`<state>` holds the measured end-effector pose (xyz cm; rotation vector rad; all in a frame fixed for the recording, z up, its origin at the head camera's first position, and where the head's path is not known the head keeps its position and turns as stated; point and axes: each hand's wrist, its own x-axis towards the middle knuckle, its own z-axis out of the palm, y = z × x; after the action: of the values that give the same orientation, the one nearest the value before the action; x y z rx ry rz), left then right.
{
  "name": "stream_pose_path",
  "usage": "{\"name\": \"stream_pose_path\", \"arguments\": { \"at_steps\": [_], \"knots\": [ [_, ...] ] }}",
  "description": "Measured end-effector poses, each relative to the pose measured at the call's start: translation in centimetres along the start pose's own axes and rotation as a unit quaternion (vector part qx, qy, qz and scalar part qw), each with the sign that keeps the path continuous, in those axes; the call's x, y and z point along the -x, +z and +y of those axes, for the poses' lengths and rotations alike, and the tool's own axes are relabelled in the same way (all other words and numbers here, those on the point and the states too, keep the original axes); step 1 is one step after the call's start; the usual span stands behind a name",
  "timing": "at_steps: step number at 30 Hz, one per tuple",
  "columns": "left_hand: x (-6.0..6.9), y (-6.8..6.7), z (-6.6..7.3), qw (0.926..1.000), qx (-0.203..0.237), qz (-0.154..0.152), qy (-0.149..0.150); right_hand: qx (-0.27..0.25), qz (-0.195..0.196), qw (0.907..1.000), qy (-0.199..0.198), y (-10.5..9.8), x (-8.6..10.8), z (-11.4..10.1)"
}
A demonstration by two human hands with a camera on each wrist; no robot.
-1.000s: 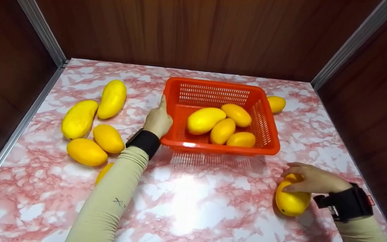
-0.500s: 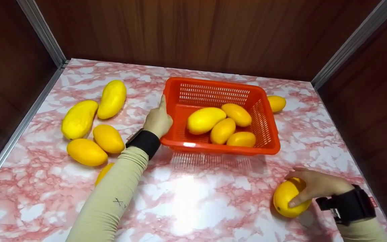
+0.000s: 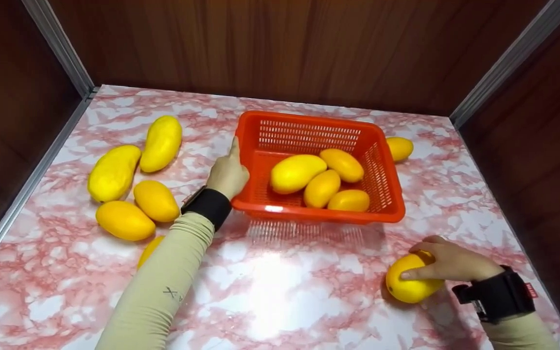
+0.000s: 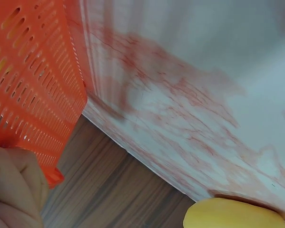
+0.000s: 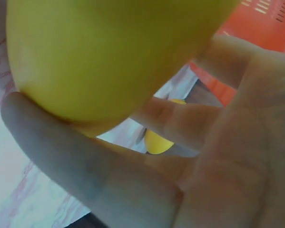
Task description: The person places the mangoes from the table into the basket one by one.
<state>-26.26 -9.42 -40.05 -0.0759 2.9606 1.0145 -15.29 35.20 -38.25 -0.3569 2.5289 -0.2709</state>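
At the right front of the table, my right hand [image 3: 455, 262] grips a large yellow mango [image 3: 409, 287], its thumb across the near side. Close up in the right wrist view, thumb and fingers wrap round the same mango [image 5: 99, 57]. My left hand [image 3: 228, 175] holds the left rim of a red plastic basket [image 3: 319, 216], with the index finger lying along the rim. Curled fingers [image 4: 14, 185] show against the basket's slotted wall [image 4: 33, 90] in the left wrist view. Inside the basket lie several mangoes, among them a larger yellow one [image 3: 298, 174].
Several mangoes lie left of the basket, including a long yellow one [image 3: 162, 143] and an orange-yellow one [image 3: 125, 220]. Another mango [image 3: 149, 250] is partly hidden by my left sleeve. One more [image 3: 400, 148] sits behind the basket's right end. Brown wood-look panels [image 3: 280, 53] enclose the table.
My right hand and its mango have shifted slightly left and away from me, and the mango has turned a little. My left hand and the basket have stayed in place.
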Motion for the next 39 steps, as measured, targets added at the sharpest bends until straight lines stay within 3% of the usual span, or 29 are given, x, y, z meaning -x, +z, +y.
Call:
{"name": "stream_pose_path", "arguments": {
  "at_steps": [8,17,23,31,39],
  "knots": [
    [0.0,-0.1,0.1,1.0000,-0.004,0.000,0.001,-0.020,0.020,0.9981,0.054,0.4,-0.7,-0.9],
    [-0.1,0.0,0.1,1.0000,0.002,-0.005,-0.003,-0.021,0.013,0.9985,0.049,0.3,-0.4,-1.4],
    [0.0,-0.1,0.0,1.0000,0.003,-0.006,-0.002,-0.014,0.016,0.9998,0.001,0.5,0.0,-1.4],
    [-0.1,0.1,-0.1,1.0000,-0.001,0.000,0.005,0.010,0.036,0.9924,-0.117,1.0,0.3,-0.9],
    [-0.1,0.1,-0.2,1.0000,-0.002,0.003,0.008,0.020,0.044,0.9914,-0.121,1.7,-0.5,-1.0]
  ]
}}
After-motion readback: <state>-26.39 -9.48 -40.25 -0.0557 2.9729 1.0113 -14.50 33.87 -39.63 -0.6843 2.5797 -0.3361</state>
